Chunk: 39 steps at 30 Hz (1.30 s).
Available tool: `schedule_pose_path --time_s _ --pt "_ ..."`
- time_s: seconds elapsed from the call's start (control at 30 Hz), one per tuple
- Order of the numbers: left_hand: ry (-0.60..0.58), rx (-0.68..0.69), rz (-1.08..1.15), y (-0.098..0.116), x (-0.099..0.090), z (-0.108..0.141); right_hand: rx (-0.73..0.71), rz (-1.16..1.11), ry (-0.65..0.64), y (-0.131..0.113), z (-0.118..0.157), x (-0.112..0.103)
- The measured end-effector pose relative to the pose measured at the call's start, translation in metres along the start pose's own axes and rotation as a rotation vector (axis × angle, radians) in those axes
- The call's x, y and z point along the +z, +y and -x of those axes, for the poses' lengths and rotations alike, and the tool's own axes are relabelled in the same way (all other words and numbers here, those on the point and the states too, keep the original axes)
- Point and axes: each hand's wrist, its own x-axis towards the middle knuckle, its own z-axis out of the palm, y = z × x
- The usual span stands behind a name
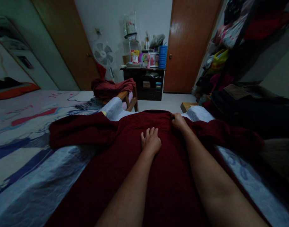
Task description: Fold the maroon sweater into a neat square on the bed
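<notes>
A dark red long-sleeved garment (125, 176) lies spread out in front of me, its neckline at the far end and its sleeves stretched to both sides. Under it is a light blue-grey patterned cloth (69, 170). My left hand (151, 140) rests flat on the upper middle of the garment with fingers spread. At the right shoulder near the neckline, my right hand (178, 121) has its fingers curled, pinching the garment's fabric. The tips of the right fingers are partly hidden.
On the left is a bed with a printed sheet (40, 107). A folded reddish cloth (113, 88) hangs over a wooden chair (132, 102). Farther back stand a fan (104, 53) and a dark cabinet (132, 82). Dark clothes (255, 107) are piled at right.
</notes>
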Motion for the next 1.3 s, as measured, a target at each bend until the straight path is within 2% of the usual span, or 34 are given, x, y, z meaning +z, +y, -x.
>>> schedule_pose_path --time_s 0.23,0.5,0.77,0.97,1.2,1.3 --pt "-0.015 -0.001 -0.002 0.0 0.0 0.0 0.064 0.081 0.049 -0.006 0.003 0.008" --pt "0.005 0.008 0.004 -0.001 0.002 -0.001 0.055 0.091 -0.062 0.0 0.007 0.023" --pt "-0.016 0.0 -0.004 0.0 0.001 -0.001 0.113 0.194 -0.013 -0.012 0.015 0.003" --pt "-0.024 -0.005 0.008 0.0 0.0 -0.002 0.207 0.185 -0.184 -0.019 0.02 0.004" --pt "-0.019 -0.003 -0.001 0.0 0.001 -0.002 0.235 0.146 -0.263 -0.005 0.021 0.013" --pt "-0.019 -0.002 -0.003 0.0 0.002 -0.002 0.23 0.137 -0.247 0.0 0.021 0.013"
